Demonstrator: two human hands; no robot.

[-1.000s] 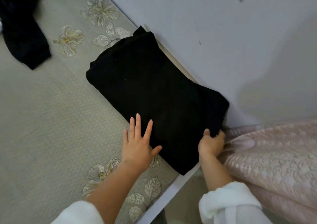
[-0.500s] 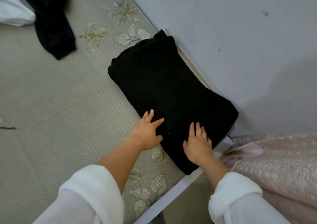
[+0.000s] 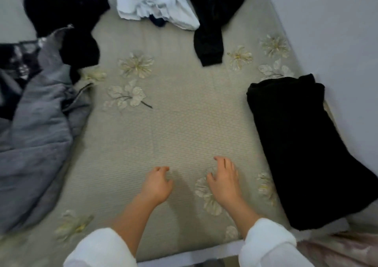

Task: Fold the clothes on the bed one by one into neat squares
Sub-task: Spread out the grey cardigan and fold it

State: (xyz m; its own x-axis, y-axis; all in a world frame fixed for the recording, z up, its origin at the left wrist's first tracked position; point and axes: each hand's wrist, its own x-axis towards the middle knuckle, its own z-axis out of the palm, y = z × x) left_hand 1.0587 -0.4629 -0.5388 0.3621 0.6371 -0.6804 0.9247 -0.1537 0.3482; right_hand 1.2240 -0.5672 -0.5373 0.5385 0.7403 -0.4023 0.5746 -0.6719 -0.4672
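My left hand (image 3: 158, 181) and right hand (image 3: 224, 178) hover over the bed (image 3: 163, 127), grips loosely curled and empty. I should draw one item only, the grey garment (image 3: 41, 123), flat before folding.

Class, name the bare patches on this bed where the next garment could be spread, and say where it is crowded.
Free: the middle of the bed, between the grey garment on the left and the folded black garment by the wall. Crowded: the far side, with a fluffy black garment, white garment and black sleeve.
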